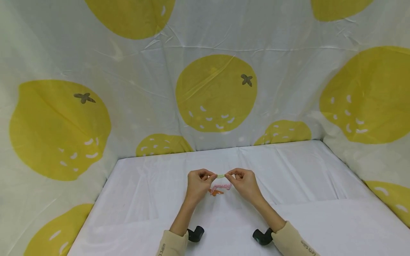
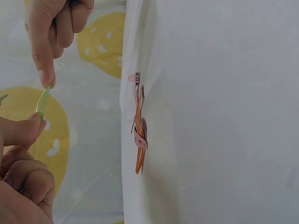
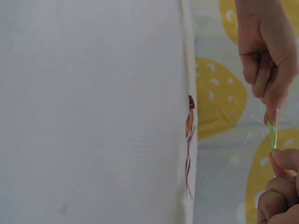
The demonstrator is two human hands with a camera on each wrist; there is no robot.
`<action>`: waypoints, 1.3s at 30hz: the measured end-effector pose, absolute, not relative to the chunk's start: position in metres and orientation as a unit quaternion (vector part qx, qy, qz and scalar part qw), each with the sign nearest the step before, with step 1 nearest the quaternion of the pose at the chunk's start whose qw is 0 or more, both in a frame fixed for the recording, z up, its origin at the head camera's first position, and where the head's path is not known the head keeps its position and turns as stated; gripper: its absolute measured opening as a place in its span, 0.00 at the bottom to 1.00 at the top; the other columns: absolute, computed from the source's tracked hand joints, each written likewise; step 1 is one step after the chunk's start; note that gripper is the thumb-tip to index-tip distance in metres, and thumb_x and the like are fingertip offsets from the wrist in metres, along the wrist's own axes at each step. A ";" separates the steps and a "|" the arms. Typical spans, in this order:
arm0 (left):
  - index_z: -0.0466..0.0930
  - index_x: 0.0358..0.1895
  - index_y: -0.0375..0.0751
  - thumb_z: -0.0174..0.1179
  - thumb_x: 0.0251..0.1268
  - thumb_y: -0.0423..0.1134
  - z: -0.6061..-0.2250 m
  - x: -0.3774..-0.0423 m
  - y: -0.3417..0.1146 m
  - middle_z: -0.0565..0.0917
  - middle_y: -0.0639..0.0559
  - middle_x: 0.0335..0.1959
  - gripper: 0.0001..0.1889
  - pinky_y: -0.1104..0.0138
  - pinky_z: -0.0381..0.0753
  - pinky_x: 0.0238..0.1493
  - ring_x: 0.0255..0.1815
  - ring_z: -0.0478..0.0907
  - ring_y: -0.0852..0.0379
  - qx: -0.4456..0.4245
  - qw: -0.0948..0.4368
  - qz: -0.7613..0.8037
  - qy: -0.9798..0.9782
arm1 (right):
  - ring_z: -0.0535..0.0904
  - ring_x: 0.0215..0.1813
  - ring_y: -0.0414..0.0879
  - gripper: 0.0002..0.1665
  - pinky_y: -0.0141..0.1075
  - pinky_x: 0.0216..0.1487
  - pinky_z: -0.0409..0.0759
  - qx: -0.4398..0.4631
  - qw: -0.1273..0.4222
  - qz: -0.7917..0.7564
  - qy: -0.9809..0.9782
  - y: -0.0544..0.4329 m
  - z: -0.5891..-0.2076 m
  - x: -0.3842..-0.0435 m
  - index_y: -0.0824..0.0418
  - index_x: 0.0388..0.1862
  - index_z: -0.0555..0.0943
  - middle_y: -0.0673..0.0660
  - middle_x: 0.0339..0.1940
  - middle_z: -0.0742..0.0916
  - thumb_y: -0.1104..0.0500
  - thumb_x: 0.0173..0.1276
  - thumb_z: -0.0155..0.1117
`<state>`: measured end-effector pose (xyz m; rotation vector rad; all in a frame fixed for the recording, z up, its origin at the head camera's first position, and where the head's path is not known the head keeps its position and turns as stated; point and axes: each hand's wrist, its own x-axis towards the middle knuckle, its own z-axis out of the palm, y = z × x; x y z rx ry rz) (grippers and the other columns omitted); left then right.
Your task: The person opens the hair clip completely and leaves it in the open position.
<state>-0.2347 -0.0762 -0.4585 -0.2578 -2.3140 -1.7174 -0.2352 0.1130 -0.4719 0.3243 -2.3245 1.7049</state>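
A thin light-green loop, like a band or cord point(image 1: 221, 176), is stretched between my two hands above the table. My left hand point(image 1: 198, 185) pinches one end between thumb and forefinger, and my right hand point(image 1: 245, 183) pinches the other end the same way. In the left wrist view the green loop point(image 2: 42, 103) shows as a few close strands between the fingertips. Below the hands, a pink strip-like piece point(image 1: 222, 186) with small holes lies across an orange looped piece point(image 1: 217, 192) on the white cloth. Neither hand touches these two.
The table bears a white cloth point(image 1: 128, 199) with creases. Behind it hangs a pale curtain point(image 1: 144, 106) printed with large yellow fruit. Black wrist-worn devices stick out beside the left cuff point(image 1: 196, 234) and the right cuff point(image 1: 262, 237).
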 end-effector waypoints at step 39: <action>0.91 0.31 0.29 0.74 0.59 0.29 -0.466 -0.239 -0.081 0.73 0.53 0.18 0.04 0.76 0.57 0.21 0.19 0.60 0.69 -0.133 0.102 -0.586 -0.793 | 0.52 0.17 0.34 0.07 0.27 0.22 0.51 0.099 0.102 0.565 -0.812 0.120 -0.481 -0.242 0.62 0.37 0.92 0.45 0.12 0.61 0.59 0.64 0.77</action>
